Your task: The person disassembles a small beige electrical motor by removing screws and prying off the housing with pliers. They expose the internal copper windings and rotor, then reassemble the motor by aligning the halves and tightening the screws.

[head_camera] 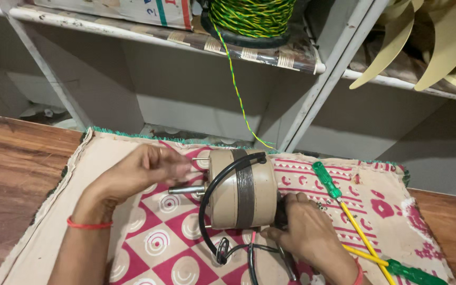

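Head view: only view; camera looks down over both forearms.
Fan motor: beige cylindrical housing with a dark band around its middle, lying on its side at the centre of the cloth, steel shaft pointing toward the person's left.
Left hand: at the shaft end of the motor, fingers curled loosely, fingertips against the housing face just above the shaft; not closed around anything that can be seen.
Right hand: pressed to the rear end of the motor, fingers bent around its back edge; exactly what it pinches is hidden behind the knuckles.
Black cable: loops from the top of the housing, down across its front, to the cloth below the motor.
Cloth: red and cream patterned mat with green fringe, spread on the wooden counter.
Screwdrivers: one with green handle and yellow shank just right of the right hand; a second crossing it near the lower right edge.
Shelf: above, carries a spool of green-yellow twisted wire; one strand hangs down behind the motor.
Fan blades: cream, upper right.
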